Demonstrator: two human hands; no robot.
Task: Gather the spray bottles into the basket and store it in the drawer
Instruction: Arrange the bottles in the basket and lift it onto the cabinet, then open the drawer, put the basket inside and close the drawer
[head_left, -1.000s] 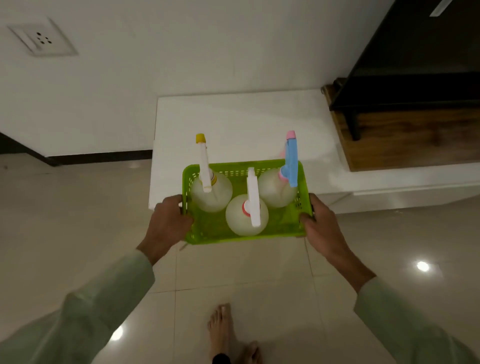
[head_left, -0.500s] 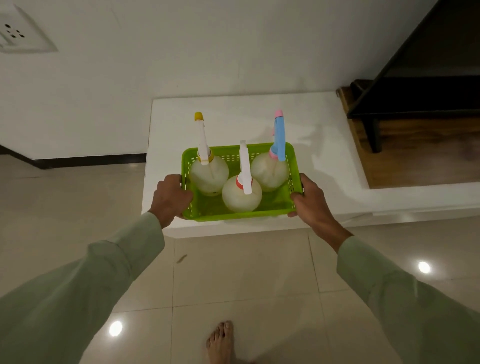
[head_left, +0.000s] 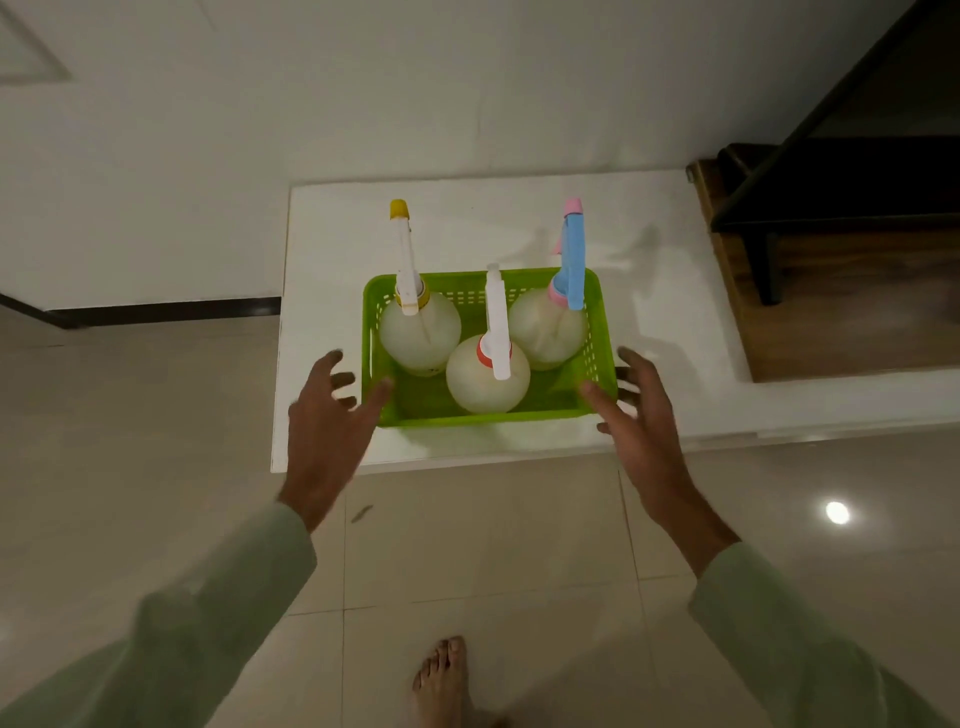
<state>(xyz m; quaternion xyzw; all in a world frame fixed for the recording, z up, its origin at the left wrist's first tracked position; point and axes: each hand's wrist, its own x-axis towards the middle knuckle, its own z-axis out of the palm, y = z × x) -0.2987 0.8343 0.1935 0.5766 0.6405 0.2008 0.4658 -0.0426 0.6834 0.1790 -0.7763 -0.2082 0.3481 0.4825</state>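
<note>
Left hand (head_left: 324, 421) and right hand (head_left: 641, 415) are hovering at either end of the green basket (head_left: 597, 332), fingers (head_left: 332, 364) spread wide and gripping nothing; whether the thumbs are brushing the rim cannot be told. The perforated plastic basket, rectangular with its long axis running left to right, is sitting near the front edge of the glossy white desk (head_left: 337, 260). Three round translucent spray bottles are standing upright inside: yellow-capped (head_left: 418, 332), white-nozzled (head_left: 485, 376) and blue-and-pink (head_left: 545, 325), their nozzles pointing away toward the wall.
</note>
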